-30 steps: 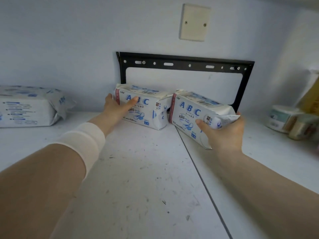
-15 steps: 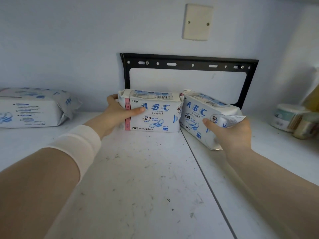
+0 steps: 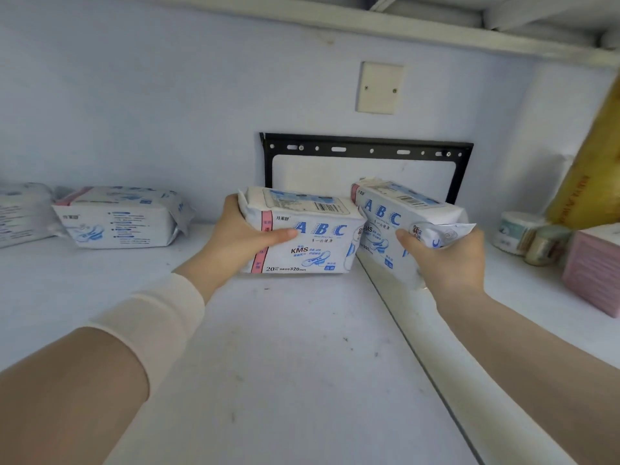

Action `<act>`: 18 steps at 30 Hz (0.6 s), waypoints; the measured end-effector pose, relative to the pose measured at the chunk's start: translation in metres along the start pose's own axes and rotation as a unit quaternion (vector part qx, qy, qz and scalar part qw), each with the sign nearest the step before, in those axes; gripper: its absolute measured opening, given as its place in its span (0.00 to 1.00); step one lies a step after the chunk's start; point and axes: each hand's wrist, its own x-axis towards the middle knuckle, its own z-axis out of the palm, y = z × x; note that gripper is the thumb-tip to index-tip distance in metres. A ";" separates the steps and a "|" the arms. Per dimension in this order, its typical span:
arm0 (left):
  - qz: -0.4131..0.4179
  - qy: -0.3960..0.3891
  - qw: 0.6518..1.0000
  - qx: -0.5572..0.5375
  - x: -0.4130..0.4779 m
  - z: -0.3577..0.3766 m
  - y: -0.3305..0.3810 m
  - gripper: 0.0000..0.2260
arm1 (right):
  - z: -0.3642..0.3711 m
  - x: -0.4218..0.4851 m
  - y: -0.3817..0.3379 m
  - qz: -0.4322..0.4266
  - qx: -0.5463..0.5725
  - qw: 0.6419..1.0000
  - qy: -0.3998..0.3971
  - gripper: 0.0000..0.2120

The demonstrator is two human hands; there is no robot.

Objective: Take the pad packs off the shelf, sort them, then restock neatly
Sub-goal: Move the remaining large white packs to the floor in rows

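Left pad pack (image 3: 312, 236) stands upright on the shelf (image 3: 285, 347) just above the middle of view, ABC front facing out; the left hand (image 3: 236, 239) grips its left end — thumb across the front, fingers curled behind. Right pad pack (image 3: 385, 211), at about one o'clock, is tilted and touches the first pack's right end; the right hand (image 3: 449, 260) holds its crimped end, thumb pressed on the front. Whether its lower corner rests on the shelf cannot be told. At twelve o'clock a black bracket (image 3: 365, 150) is fixed to the wall under a blank wall plate (image 3: 380, 87). At nine o'clock a third pack (image 3: 124, 218) lies flat — at three o'clock, tape rolls (image 3: 516, 233) sit beside a pink box (image 3: 593, 270)
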 end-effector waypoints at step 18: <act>-0.065 -0.028 0.995 -0.069 -0.235 -0.179 0.130 0.42 | -0.089 -0.194 -0.142 0.031 0.060 0.992 -0.108 0.31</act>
